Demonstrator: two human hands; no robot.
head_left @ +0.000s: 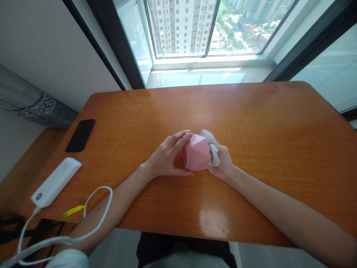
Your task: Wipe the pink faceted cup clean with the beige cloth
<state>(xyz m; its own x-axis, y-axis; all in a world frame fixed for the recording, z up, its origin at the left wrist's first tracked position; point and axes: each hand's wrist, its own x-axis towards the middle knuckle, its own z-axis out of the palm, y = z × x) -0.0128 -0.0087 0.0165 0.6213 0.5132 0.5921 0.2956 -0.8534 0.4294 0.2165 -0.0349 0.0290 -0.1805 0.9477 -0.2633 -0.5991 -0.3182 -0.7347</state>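
Observation:
A pink, faceted, cup-like vessel [197, 153] is held tilted on its side above the middle of the wooden table, its rim side facing left. My left hand [169, 154] grips it from the left, fingers over the top edge and thumb along the bottom. On the other side, my right hand [223, 162] is closed around a crumpled whitish cloth [213, 150], which presses against the vessel's right end. The cloth hides that end, and the inside of the vessel cannot be seen.
On the left of the wooden table [264, 130] lie a black phone [80, 135] and a white power bank [56, 181]. A white cable [92, 232] with a yellow tag [74, 211] loops over my left forearm. Beyond the far table edge is a window [206, 29].

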